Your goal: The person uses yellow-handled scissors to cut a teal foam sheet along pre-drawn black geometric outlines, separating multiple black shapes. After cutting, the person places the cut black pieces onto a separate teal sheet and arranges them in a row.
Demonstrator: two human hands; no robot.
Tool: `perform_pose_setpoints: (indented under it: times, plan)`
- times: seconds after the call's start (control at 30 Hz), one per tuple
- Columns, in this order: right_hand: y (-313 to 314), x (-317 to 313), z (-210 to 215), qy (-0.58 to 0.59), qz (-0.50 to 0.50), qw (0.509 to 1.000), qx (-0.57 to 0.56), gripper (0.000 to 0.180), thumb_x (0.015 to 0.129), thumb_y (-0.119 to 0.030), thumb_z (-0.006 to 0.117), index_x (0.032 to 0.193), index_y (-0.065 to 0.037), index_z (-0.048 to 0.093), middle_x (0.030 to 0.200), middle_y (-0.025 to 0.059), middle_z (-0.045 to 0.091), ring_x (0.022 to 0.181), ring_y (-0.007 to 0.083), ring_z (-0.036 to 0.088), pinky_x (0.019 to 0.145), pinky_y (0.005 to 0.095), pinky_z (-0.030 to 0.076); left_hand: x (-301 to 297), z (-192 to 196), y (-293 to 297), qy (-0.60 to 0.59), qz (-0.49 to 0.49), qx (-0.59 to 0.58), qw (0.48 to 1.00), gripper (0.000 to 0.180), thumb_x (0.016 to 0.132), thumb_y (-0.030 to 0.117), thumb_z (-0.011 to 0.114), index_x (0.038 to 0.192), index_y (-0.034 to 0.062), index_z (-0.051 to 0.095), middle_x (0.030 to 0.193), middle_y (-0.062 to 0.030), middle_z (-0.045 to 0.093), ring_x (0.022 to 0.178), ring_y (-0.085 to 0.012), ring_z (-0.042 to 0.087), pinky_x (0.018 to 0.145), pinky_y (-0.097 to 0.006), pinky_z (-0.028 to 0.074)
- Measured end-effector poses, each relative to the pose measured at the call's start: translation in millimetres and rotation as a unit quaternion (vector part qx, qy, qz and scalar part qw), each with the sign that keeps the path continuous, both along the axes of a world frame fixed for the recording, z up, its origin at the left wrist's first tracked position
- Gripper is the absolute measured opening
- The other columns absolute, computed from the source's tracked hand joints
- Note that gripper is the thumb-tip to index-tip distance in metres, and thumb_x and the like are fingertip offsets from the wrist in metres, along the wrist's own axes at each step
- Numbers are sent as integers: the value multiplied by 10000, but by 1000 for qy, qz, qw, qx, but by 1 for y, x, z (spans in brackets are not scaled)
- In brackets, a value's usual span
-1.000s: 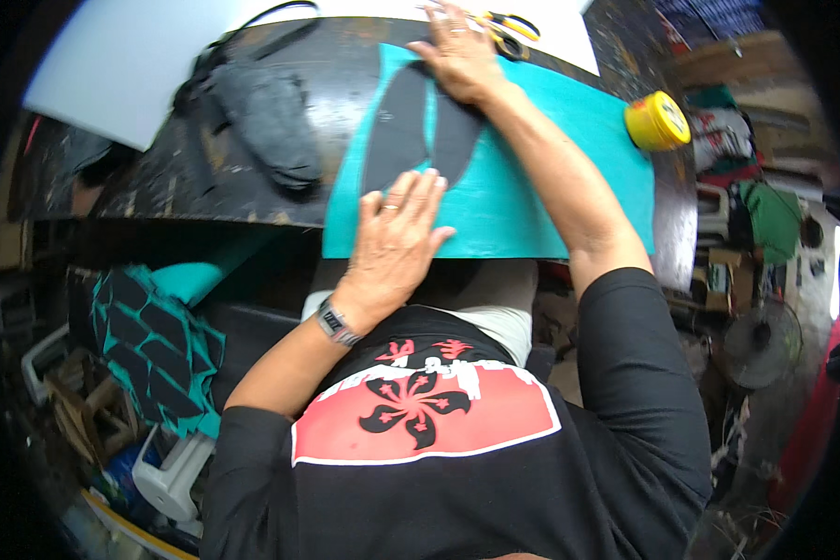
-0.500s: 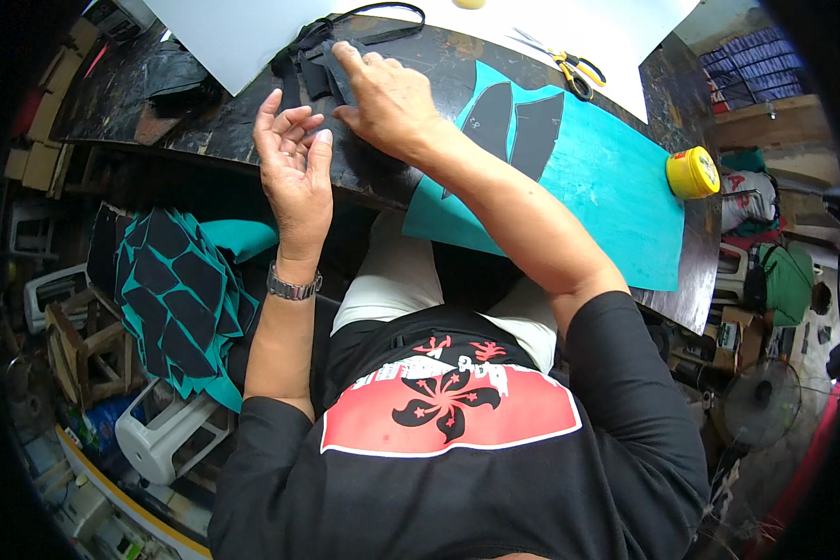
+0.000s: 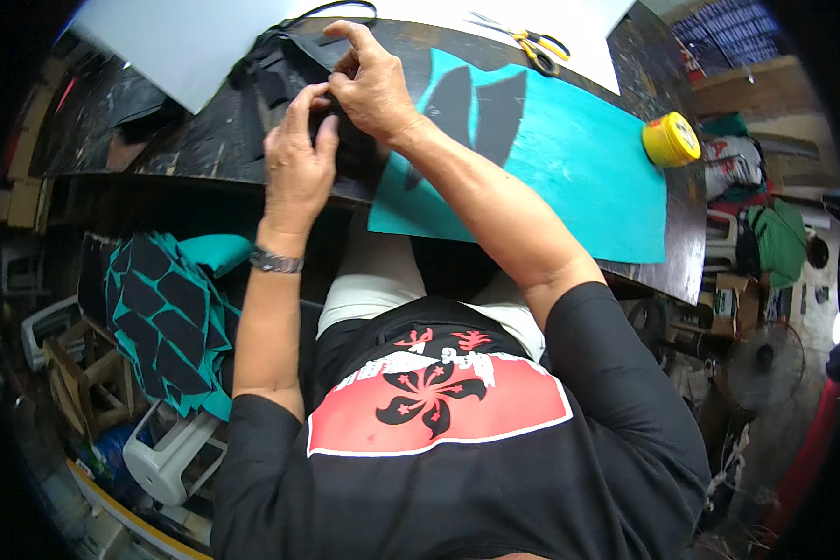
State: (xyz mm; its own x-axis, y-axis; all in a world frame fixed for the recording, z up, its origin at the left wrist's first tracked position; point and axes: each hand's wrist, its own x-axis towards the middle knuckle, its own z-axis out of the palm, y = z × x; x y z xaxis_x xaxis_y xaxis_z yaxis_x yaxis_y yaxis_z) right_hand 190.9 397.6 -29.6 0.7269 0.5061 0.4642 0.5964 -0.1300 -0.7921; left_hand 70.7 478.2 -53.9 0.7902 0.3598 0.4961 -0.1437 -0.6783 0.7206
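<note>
My right hand is over the black strips and pieces on the dark table, its index finger bent outward and its other fingers curled in toward the thumb. What those fingers hold, if anything, is too small to tell. Just to its left, my left hand is raised with its thumb apart from its fingers, and its fingertips meet the right thumb. Right of the hands lies a teal sheet with two dark curved pattern pieces on it; my right forearm crosses its left part.
Scissors with yellow and black handles lie behind the teal sheet. On its right edge stands a yellow tub. A white board covers the back left. Teal sheets bearing black pieces are stacked on a white stool at left.
My right index finger has lifted off the black material and the hand has closed up. My left hand has come over to meet it. The whole view has shifted a little.
</note>
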Motion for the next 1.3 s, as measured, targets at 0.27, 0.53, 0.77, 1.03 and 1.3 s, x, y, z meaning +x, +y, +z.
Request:
perform_pose_setpoints:
  times: [0.27,0.53,0.77,1.03,1.3]
  plan:
    - [-94,44,25,55,-114,974,188,175,866,-83,654,1007,8,603,852,75,646,749,147,604,694,286,502,1,14,4,95,13,146,985,331,975,393,562,1104,126,710,1149,-73,625,1105,-283,579,966,-443,409]
    - [-222,32,21,195,-51,940,275,692,799,126,653,1412,-101,425,970,46,602,904,108,582,826,247,505,29,35,-60,16,10,111,994,226,894,231,709,1048,67,728,1049,-100,665,944,-246,652,834,-361,515]
    - [-240,0,-13,283,-56,907,307,722,806,82,681,1439,-91,379,935,40,605,878,118,603,834,279,521,61,13,-169,164,-247,-369,881,591,901,53,701,1426,31,432,1076,-108,652,960,-146,654,811,-258,546]
    - [-257,89,-21,408,-56,882,231,662,987,-311,590,1494,-89,227,1075,200,621,929,285,678,796,391,574,52,24,-177,82,-295,-379,873,611,898,-21,658,1447,81,410,1154,-95,559,935,-134,632,707,-244,580]
    - [-238,144,-29,354,-29,894,271,764,963,-338,625,1521,-125,148,1323,296,493,1160,387,601,915,485,542,21,21,-172,52,-338,-351,872,474,920,-40,634,1368,75,532,1237,-49,556,1034,-126,597,760,-264,578]
